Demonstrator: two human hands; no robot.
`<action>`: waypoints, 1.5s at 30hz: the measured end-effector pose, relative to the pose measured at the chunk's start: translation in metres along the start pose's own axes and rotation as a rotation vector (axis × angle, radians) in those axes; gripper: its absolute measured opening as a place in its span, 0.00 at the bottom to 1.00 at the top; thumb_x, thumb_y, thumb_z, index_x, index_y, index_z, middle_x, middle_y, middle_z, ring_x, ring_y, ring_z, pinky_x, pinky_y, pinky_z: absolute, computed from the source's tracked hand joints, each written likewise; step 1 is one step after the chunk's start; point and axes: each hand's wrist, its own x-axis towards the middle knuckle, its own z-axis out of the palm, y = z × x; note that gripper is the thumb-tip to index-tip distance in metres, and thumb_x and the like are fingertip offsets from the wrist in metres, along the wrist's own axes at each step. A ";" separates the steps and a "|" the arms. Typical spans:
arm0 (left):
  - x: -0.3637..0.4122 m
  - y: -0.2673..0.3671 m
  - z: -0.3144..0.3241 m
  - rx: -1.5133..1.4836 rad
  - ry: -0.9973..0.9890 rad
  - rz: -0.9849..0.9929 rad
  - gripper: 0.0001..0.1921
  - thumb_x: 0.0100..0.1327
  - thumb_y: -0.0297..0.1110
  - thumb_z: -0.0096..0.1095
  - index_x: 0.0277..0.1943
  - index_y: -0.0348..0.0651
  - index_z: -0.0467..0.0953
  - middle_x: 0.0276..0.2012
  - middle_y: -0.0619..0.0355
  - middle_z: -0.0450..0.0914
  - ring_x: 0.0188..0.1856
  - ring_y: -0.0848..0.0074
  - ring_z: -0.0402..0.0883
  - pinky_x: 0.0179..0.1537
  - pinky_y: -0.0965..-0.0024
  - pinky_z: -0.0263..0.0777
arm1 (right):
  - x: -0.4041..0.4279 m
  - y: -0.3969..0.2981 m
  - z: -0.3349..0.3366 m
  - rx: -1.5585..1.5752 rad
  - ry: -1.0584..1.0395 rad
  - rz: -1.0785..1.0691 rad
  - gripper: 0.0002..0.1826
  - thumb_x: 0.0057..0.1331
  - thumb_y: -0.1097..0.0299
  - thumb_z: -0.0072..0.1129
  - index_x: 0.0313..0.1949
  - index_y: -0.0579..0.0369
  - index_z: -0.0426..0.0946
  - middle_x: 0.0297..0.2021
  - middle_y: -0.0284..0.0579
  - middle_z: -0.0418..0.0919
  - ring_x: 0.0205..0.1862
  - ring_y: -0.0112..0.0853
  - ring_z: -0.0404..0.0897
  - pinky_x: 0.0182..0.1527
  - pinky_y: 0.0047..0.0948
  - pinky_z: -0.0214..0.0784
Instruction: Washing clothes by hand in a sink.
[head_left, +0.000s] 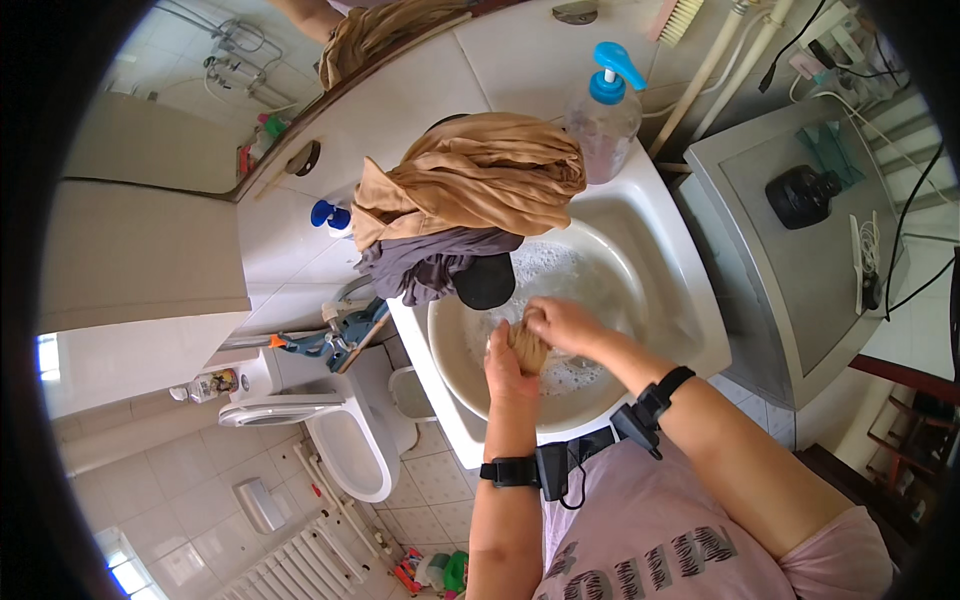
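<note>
A small beige cloth is bunched between my two hands, low over a round wash basin of sudsy water. My left hand grips its left side with the thumb on top. From the right, my right hand pinches the cloth's upper edge with curled fingers. The basin stands inside a white sink. Beyond my hands, a tan garment lies heaped across the back of the sink. A grey-purple garment and a black fabric piece hang below it, over the basin's rim.
A pump bottle with a blue head stands at the sink's back right corner. Behind the heap at left is a dark-blue pump top. On the right, a grey-topped appliance carries a black bottle. A toilet is at left.
</note>
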 end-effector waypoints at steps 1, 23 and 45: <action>0.002 0.003 -0.003 0.009 0.036 0.026 0.18 0.60 0.38 0.56 0.52 0.43 0.66 0.50 0.58 0.70 0.53 0.68 0.69 0.52 0.58 0.65 | 0.002 0.011 0.002 0.016 0.146 0.013 0.11 0.60 0.65 0.46 0.40 0.53 0.73 0.40 0.52 0.73 0.36 0.47 0.77 0.41 0.42 0.69; -0.002 0.001 -0.005 0.005 -0.144 0.088 0.20 0.65 0.51 0.49 0.47 0.42 0.72 0.37 0.57 0.74 0.36 0.69 0.74 0.38 0.69 0.70 | -0.066 -0.067 0.005 0.108 -0.057 -0.450 0.20 0.58 0.57 0.52 0.49 0.50 0.75 0.40 0.49 0.78 0.41 0.39 0.78 0.44 0.35 0.69; -0.003 0.006 -0.016 0.184 0.026 -0.011 0.33 0.64 0.46 0.46 0.69 0.52 0.45 0.70 0.56 0.40 0.69 0.61 0.45 0.63 0.50 0.43 | -0.006 0.042 0.012 -0.402 0.088 0.030 0.21 0.58 0.72 0.48 0.52 0.46 0.72 0.44 0.47 0.75 0.46 0.43 0.75 0.48 0.37 0.68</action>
